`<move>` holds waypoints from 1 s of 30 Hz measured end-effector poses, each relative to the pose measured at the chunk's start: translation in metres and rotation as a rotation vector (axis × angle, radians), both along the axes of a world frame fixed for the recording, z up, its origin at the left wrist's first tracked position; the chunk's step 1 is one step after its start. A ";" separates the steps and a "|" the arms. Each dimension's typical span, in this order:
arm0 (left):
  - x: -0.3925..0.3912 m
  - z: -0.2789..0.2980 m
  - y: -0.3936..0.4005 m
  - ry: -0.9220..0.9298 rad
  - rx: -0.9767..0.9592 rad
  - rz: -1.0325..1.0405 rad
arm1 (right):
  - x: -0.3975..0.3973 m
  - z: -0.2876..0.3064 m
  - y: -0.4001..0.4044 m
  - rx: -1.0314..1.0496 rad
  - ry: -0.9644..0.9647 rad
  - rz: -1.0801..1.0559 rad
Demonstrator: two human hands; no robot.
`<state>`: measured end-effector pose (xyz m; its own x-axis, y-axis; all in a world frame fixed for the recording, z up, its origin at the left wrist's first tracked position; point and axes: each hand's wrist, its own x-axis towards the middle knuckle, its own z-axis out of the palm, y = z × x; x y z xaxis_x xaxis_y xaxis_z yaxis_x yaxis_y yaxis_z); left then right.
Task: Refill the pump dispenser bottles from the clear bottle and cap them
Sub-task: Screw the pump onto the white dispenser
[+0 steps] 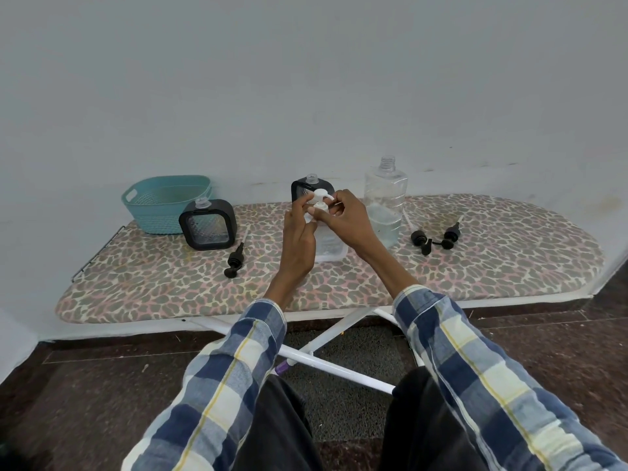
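A clear dispenser bottle [331, 248] stands mid-board with a white pump head [321, 195] on its neck. My left hand [300, 232] and my right hand [343, 215] both pinch that white pump from either side. A tall clear bottle [385, 202], uncapped and about a third full, stands just to the right. Two black square dispenser bottles, one at the left [208, 224] and one behind my hands [300, 190], have open necks. Black pump heads lie loose: one at the left [234, 261], two at the right [435, 237].
A teal plastic basket [163, 202] sits at the back left of the leopard-print ironing board [492, 266]. The wall runs close behind the board. White board legs [326, 338] cross in front of my knees over a dark floor.
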<state>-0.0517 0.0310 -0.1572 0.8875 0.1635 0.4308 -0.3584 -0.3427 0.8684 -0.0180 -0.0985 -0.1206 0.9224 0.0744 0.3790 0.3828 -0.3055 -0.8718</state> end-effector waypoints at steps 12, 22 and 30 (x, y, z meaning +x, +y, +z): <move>-0.004 0.003 -0.002 -0.020 0.000 -0.006 | 0.003 -0.002 0.004 -0.058 -0.029 -0.012; -0.012 0.006 -0.006 -0.020 0.000 0.004 | 0.005 -0.004 -0.003 -0.142 -0.094 0.032; -0.012 0.007 -0.007 -0.063 -0.017 0.007 | 0.007 -0.002 0.007 -0.156 -0.051 -0.048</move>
<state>-0.0636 0.0242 -0.1503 0.8576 0.1774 0.4828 -0.4099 -0.3311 0.8499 -0.0111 -0.0919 -0.1224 0.9060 0.0922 0.4131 0.4074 -0.4546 -0.7921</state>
